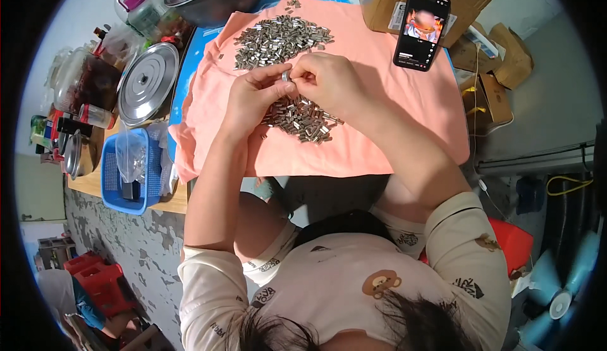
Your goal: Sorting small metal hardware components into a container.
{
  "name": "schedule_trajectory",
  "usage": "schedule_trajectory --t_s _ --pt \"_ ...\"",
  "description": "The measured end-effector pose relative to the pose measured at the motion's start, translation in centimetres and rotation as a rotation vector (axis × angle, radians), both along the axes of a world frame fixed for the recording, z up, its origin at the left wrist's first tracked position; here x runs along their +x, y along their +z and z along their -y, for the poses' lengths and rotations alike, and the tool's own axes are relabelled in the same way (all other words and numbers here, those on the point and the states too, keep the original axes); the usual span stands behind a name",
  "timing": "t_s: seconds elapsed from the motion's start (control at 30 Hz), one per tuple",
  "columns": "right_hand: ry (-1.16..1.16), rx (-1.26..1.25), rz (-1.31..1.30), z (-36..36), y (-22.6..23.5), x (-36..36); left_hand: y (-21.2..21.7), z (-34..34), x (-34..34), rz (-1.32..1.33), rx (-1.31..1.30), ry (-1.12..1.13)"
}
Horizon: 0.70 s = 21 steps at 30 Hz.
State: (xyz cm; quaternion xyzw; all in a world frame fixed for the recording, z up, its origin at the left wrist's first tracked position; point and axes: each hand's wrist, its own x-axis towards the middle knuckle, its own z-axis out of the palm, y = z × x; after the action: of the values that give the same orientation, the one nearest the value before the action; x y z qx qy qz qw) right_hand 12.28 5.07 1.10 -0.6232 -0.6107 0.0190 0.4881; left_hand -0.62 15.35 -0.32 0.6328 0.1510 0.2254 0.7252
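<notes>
Over a peach-coloured cloth (404, 130), my two hands meet at the fingertips. My left hand (256, 92) pinches a small silver metal piece (286, 76) between thumb and fingers. From the other side, the fingertips of my right hand (332, 82) are pressed together on the same piece; its exact shape is too small to tell. Just beyond my hands lies a wide pile of small, short metal cylinders (278, 41). A second pile of similar metal cylinders (303, 123) spreads below my hands, on the near side, partly covered by my left hand.
A phone (420, 29) with a lit screen leans on a cardboard box (461, 0) at the far right. Left of the cloth are a round metal lid (148, 82), a blue plastic basket (110, 174) and several jars. A fan (559, 303) stands low at the right.
</notes>
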Motion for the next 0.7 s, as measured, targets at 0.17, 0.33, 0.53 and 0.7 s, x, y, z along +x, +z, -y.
schedule_trajectory --t_s 0.17,0.33,0.53,0.7 --pt "0.151 -0.14 -0.366 0.1 -0.2 1.1 -0.2 0.0 0.0 0.026 -0.055 0.013" --pt "0.197 -0.332 -0.591 -0.1 -0.3 2.2 0.3 0.5 0.2 -0.019 -0.003 -0.021" --pt "0.33 -0.234 -0.697 2.4 3.5 1.2 0.4 0.6 0.2 -0.043 0.022 -0.079" --pt "0.807 -0.132 -0.14 12.2 11.3 -5.5 0.9 0.9 0.0 -0.099 0.111 -0.033"
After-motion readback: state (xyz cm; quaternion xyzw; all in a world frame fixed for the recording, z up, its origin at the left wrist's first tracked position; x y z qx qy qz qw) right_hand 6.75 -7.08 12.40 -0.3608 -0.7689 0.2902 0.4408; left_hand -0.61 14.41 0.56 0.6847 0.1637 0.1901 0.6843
